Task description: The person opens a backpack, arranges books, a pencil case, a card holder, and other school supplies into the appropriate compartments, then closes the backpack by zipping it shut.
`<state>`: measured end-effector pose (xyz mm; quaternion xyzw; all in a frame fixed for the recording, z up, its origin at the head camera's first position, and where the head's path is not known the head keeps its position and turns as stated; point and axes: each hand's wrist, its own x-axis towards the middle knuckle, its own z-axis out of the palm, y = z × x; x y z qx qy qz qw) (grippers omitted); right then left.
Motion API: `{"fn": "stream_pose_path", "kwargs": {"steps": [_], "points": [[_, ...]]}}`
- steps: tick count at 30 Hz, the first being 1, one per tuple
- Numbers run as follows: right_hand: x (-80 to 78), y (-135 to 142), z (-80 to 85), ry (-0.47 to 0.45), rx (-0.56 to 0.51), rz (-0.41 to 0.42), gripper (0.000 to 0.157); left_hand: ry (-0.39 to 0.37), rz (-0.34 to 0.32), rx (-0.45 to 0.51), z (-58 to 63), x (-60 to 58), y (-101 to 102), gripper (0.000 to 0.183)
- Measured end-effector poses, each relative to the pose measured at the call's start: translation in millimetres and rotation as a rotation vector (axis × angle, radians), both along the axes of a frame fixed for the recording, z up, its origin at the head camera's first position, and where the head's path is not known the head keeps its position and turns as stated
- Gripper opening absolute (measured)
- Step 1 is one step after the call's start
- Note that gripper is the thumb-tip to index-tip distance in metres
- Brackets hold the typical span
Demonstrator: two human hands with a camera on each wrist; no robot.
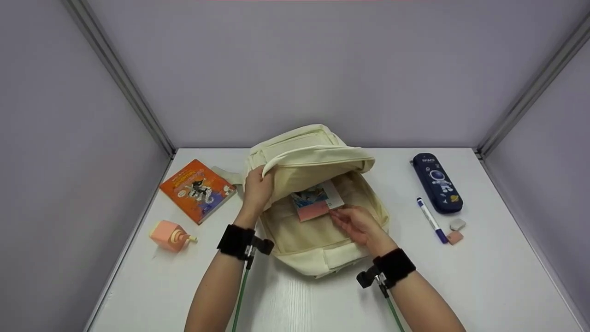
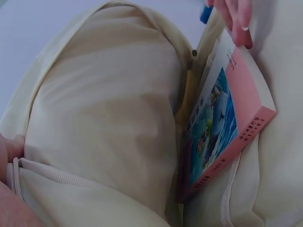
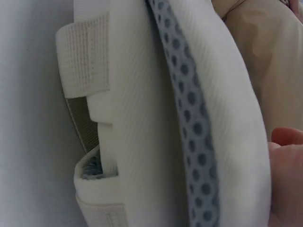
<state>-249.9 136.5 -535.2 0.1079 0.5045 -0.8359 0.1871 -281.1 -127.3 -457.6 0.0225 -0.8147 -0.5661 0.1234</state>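
Observation:
A cream backpack (image 1: pixel 318 240) lies unzipped on the table. My left hand (image 1: pixel 259 190) grips the edge of its raised front panel (image 1: pixel 318 157); in the left wrist view, part of that hand shows beside the zipper (image 2: pixel 61 176). Inside the opening, partly under the panel, lies a pink-and-white book (image 1: pixel 313 211) with a blue picture. It tilts in the left wrist view, its pink spine (image 2: pixel 227 158) showing. My right hand (image 1: pixel 358 226) reaches into the bag, fingertips touching the book's near right edge. The right wrist view mostly shows a padded strap (image 3: pixel 196 127).
Left of the bag are an orange book (image 1: pixel 198 191) and a pink-orange bottle with a nozzle (image 1: pixel 170 236). To the right lie a navy astronaut pencil case (image 1: pixel 438 183), a blue-capped marker (image 1: pixel 432 220), a grey eraser-like piece (image 1: pixel 457 224) and a pink one (image 1: pixel 455 237). Walls enclose the table.

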Motion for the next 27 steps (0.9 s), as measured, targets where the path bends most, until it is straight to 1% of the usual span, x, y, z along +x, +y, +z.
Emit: {"fn": "stream_pose_path", "kwargs": {"steps": [2, 5, 7, 8, 10, 11, 13, 14, 15, 16, 17, 18, 19, 20, 21, 23, 24, 25, 27], "points": [[2.5, 0.5, 4.0, 0.015, 0.031, 0.037, 0.051, -0.001, -0.006, 0.000, -0.9, -0.1, 0.0, 0.027], [6.4, 5.7, 14.0, 0.091, 0.155, 0.110, 0.060, -0.006, -0.007, -0.011, -2.5, 0.0, 0.0, 0.025], [7.8, 10.8, 23.1, 0.174, 0.263, 0.119, 0.061, -0.004, -0.007, -0.017, -3.5, 0.2, -0.2, 0.022], [8.2, 13.0, 28.7, 0.215, 0.319, 0.099, 0.057, -0.001, -0.008, -0.027, -3.9, 0.4, -0.2, 0.021], [8.2, 17.5, 40.6, 0.300, 0.401, 0.019, 0.046, 0.003, -0.013, -0.042, -4.7, 1.4, -0.2, 0.018], [7.7, 19.2, 46.4, 0.348, 0.424, -0.040, 0.039, 0.002, -0.020, -0.047, -5.1, 2.0, -0.2, 0.018], [6.3, 22.2, 57.4, 0.462, 0.465, -0.199, 0.026, 0.003, -0.037, -0.054, -5.9, 3.0, 0.0, 0.017], [5.2, 23.7, 62.6, 0.527, 0.506, -0.281, 0.020, 0.005, -0.048, -0.061, -6.3, 3.5, 0.1, 0.017], [3.4, 25.4, 66.9, 0.600, 0.563, -0.356, 0.018, 0.006, -0.060, -0.061, -6.9, 3.8, 0.2, 0.017], [0.8, 27.2, 70.8, 0.665, 0.636, -0.416, 0.020, 0.008, -0.079, -0.063, -7.8, 3.8, 0.1, 0.018], [-2.3, 28.9, 74.6, 0.708, 0.724, -0.452, 0.024, 0.015, -0.095, -0.067, -8.6, 3.6, -0.2, 0.018], [-6.1, 30.9, 77.6, 0.732, 0.813, -0.456, 0.032, 0.019, -0.114, -0.070, -9.4, 3.6, -0.6, 0.018], [-10.3, 33.1, 79.8, 0.745, 0.898, -0.424, 0.039, 0.024, -0.136, -0.078, -10.3, 3.5, -1.2, 0.018], [-14.5, 35.2, 81.6, 0.743, 0.966, -0.359, 0.046, 0.029, -0.154, -0.085, -11.1, 3.8, -1.8, 0.018], [-18.6, 37.3, 82.4, 0.738, 1.011, -0.267, 0.051, 0.032, -0.172, -0.090, -12.0, 4.0, -2.5, 0.018], [-25.1, 41.6, 83.2, 0.701, 1.061, -0.069, 0.054, 0.040, -0.200, -0.108, -13.9, 4.6, -3.9, 0.021], [-27.0, 43.7, 82.7, 0.689, 1.076, 0.007, 0.051, 0.045, -0.212, -0.120, -15.0, 4.8, -4.6, 0.021], [-28.0, 45.7, 81.8, 0.683, 1.090, 0.067, 0.045, 0.051, -0.220, -0.133, -16.4, 5.0, -5.2, 0.021], [-26.9, 49.5, 79.9, 0.690, 1.128, 0.145, 0.030, 0.059, -0.237, -0.148, -19.5, 5.2, -6.6, 0.021]]}}
